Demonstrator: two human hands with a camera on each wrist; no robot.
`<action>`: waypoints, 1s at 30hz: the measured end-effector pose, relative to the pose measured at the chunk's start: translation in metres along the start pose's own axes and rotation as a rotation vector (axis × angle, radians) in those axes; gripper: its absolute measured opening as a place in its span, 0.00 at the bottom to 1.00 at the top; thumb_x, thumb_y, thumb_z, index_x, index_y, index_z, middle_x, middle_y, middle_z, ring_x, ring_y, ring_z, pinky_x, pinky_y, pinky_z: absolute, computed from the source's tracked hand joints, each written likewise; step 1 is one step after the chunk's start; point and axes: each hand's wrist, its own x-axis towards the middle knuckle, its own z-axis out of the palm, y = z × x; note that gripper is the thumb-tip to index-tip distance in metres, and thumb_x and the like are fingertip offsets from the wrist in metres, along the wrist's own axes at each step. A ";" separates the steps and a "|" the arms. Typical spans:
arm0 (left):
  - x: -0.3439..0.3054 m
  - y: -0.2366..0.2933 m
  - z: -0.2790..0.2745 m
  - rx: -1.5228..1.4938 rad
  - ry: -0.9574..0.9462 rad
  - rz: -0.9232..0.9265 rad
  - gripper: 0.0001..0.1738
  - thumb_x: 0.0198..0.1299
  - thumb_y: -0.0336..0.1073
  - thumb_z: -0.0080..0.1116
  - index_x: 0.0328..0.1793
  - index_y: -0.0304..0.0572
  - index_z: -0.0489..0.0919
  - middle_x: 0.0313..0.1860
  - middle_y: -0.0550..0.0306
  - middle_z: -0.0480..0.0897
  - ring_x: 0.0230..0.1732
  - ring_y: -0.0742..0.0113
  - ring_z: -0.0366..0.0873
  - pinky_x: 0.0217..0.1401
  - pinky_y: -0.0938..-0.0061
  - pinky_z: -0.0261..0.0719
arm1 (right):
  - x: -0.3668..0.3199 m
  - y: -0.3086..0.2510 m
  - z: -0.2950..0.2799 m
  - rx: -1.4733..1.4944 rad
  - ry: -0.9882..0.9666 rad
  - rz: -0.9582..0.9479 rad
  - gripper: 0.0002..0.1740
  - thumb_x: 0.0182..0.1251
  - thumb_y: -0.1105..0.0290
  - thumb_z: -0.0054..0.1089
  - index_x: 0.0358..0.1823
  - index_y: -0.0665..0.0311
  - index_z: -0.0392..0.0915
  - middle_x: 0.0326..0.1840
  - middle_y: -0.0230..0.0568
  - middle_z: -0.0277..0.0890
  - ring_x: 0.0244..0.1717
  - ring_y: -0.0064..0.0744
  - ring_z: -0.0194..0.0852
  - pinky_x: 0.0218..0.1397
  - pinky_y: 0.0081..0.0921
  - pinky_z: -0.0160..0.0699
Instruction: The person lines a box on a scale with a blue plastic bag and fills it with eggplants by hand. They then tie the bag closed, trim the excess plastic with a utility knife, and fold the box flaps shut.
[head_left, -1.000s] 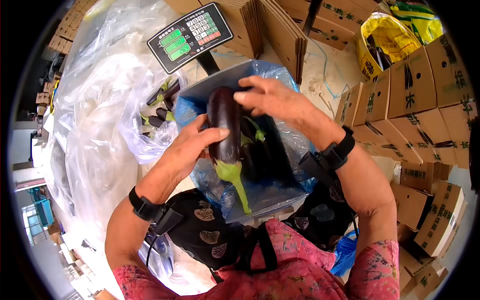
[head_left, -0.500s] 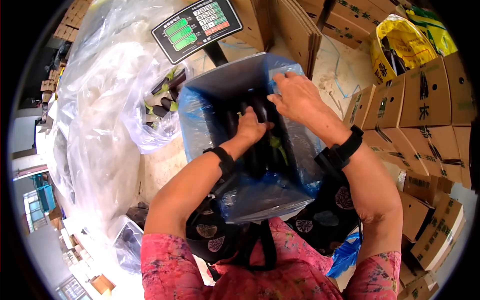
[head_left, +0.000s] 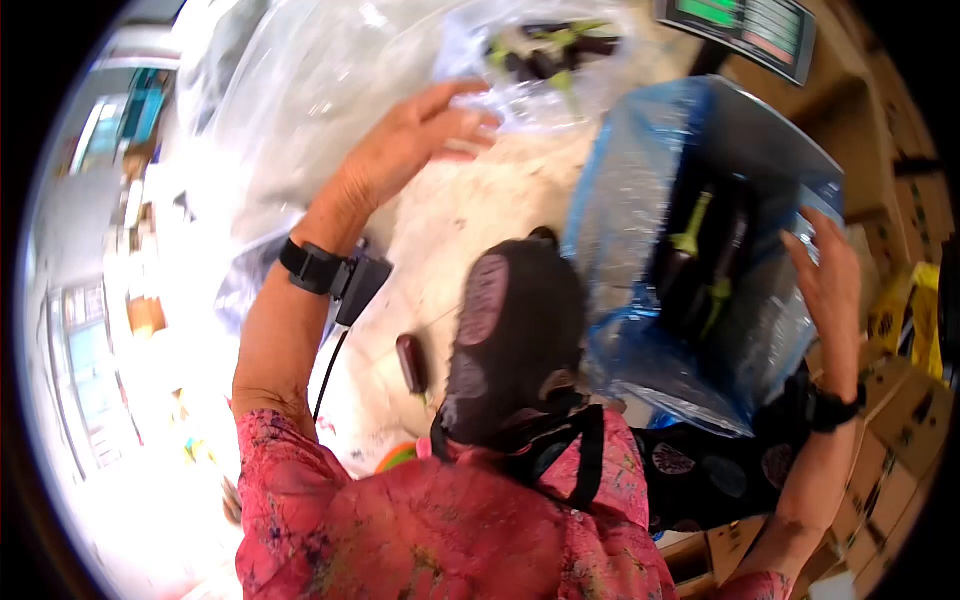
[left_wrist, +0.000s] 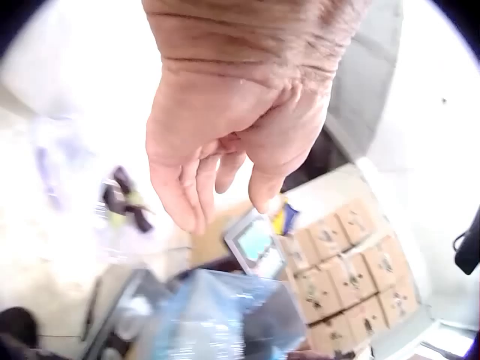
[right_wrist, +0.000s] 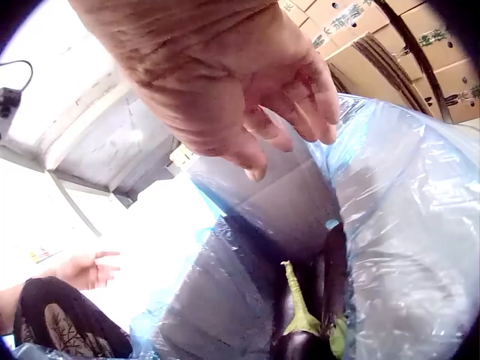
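My left hand (head_left: 425,135) is raised over the floor with its fingers spread loosely, holding nothing, near a clear plastic bag (head_left: 465,95) of small eggplants (head_left: 545,65). To the right stands a box lined with blue plastic (head_left: 630,190). Inside it lie dark eggplants, one with a green stem (head_left: 688,240) pointing up the box. At the box's right side is my right hand (head_left: 832,285), fingers extended and relaxed. The right wrist view shows those fingers over the plastic-lined wall, with eggplants (right_wrist: 334,277) below them. A lone eggplant (head_left: 411,365) lies on the floor beside my knee.
A scale display (head_left: 745,30) rises behind the lined box. Large clear plastic sheeting (head_left: 310,100) covers the left side. Stacked cartons (left_wrist: 345,262) stand to the right. My patterned knee (head_left: 520,340) is between the left hand and the box.
My left hand has come out of the box and swung left over the floor. The head view has turned left, so the box appears farther right. My right hand stays by the box's right side.
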 end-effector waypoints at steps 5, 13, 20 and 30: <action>-0.173 -0.316 -0.060 0.263 0.221 -0.723 0.44 0.56 0.47 0.72 0.74 0.34 0.64 0.41 0.53 0.85 0.31 0.70 0.79 0.33 0.76 0.79 | -0.003 -0.027 -0.002 0.190 -0.246 0.117 0.24 0.70 0.62 0.61 0.62 0.71 0.75 0.56 0.61 0.80 0.53 0.50 0.83 0.54 0.40 0.81; -0.318 -0.483 0.070 0.458 0.398 -0.996 0.57 0.35 0.52 0.78 0.72 0.31 0.66 0.62 0.33 0.77 0.62 0.38 0.76 0.63 0.56 0.77 | 0.008 -0.052 0.037 0.303 -0.421 0.046 0.23 0.68 0.65 0.61 0.58 0.75 0.75 0.51 0.59 0.82 0.51 0.48 0.84 0.54 0.36 0.80; -0.269 -0.461 0.080 0.145 0.801 -0.900 0.42 0.35 0.45 0.79 0.58 0.37 0.76 0.52 0.43 0.83 0.50 0.48 0.83 0.52 0.59 0.82 | 0.004 -0.060 0.031 0.260 -0.421 0.021 0.20 0.67 0.67 0.61 0.55 0.73 0.76 0.46 0.60 0.83 0.51 0.55 0.84 0.54 0.38 0.80; -0.148 -0.164 -0.031 -0.796 0.305 -0.085 0.37 0.59 0.47 0.61 0.70 0.32 0.66 0.56 0.45 0.79 0.53 0.55 0.81 0.56 0.61 0.82 | -0.003 -0.045 0.007 0.399 -0.341 0.062 0.21 0.66 0.68 0.62 0.57 0.73 0.76 0.47 0.61 0.83 0.50 0.53 0.84 0.53 0.38 0.81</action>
